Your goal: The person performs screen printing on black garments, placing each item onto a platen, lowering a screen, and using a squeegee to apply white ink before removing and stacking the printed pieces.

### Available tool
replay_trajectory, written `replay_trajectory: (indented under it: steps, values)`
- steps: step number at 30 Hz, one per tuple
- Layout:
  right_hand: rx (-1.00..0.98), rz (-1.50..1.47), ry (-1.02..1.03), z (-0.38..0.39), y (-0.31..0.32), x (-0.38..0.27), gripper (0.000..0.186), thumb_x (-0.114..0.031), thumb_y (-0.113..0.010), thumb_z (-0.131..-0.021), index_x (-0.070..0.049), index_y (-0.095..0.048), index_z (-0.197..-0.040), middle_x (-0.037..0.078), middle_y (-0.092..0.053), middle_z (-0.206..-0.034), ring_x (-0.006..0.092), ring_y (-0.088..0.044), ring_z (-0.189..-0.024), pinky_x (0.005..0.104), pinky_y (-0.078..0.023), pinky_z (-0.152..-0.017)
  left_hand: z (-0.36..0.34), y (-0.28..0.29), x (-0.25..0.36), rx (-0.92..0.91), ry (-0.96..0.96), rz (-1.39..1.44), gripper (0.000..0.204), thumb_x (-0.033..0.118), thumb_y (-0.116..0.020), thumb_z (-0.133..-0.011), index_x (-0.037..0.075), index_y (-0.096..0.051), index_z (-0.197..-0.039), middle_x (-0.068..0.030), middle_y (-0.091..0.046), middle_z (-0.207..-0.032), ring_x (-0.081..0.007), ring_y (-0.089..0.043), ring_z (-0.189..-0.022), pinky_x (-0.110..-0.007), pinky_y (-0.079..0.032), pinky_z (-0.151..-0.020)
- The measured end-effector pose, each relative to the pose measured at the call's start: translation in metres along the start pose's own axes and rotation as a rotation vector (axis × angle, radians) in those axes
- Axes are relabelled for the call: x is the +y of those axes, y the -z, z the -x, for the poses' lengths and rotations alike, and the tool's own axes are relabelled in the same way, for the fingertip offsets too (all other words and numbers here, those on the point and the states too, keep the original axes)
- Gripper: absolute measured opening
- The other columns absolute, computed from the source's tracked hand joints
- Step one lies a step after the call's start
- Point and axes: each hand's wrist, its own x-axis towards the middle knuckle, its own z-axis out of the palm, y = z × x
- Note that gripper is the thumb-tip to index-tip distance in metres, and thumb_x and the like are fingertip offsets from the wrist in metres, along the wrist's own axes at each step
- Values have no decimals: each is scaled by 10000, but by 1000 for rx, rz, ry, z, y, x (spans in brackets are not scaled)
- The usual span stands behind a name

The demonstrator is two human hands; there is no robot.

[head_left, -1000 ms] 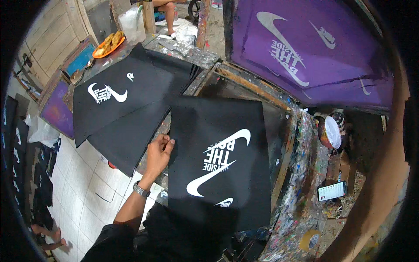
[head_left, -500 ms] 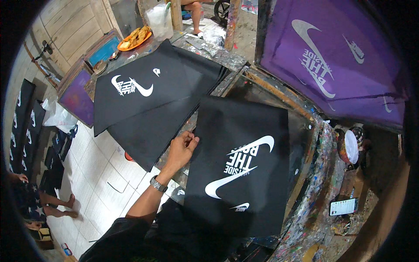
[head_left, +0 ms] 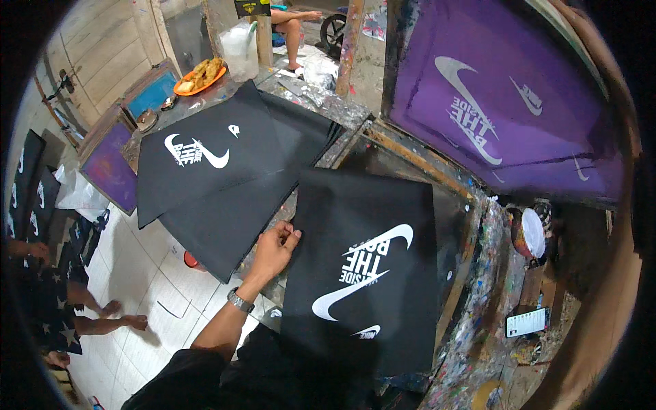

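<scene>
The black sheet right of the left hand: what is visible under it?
A dark board shows past the right edge of the black sheet. Anything else beneath is covered and cannot be seen.

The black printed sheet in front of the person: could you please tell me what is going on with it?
The person's left hand is at the left edge of the black printed sheet, which lies over a dark board; whether it grips the edge is hard to tell. The right forearm runs along the right rim, its hand out of view. A purple screen is tilted up beyond the sheet, and overlapping black sheets lie to the left.
</scene>
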Motion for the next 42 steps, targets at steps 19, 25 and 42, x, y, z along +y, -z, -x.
replay_trajectory:
  steps: [19, 25, 42]
  values:
    - [-114, -217, -27, -51, -21, 57, 836, -728, -605, -843, 94, -731, -928, 182, -709, -811, 280, -682, -778, 383, -515, -793, -8, 21, 2, -422, 122, 8, 425, 411, -679, -964, 16, -589, -1094, -93, -651, -1034, -161, -583, -941, -338, -470, -792]
    - [-56, -282, -170, -32, -19, 38, 786, -636, -638, -871, 93, -660, -1162, 201, -683, -1056, 267, -652, -998, 353, -467, -932, -26, 1, 25, -423, 304, 424, 666, 283, -635, -969, -38, -379, -1493, -201, -515, -1450, -253, -506, -1318, -365, -410, -1077]
    - [-51, -210, -245, -48, -34, 71, 855, -599, -665, -875, 111, -558, -1337, 264, -608, -1300, 332, -573, -1228, 379, -398, -1069, -135, 239, -56, 825, 56, 618, 660, 29, -580, -799, -29, -450, -1444, -141, -536, -1411, -270, -494, -1284, -339, -340, -1121]
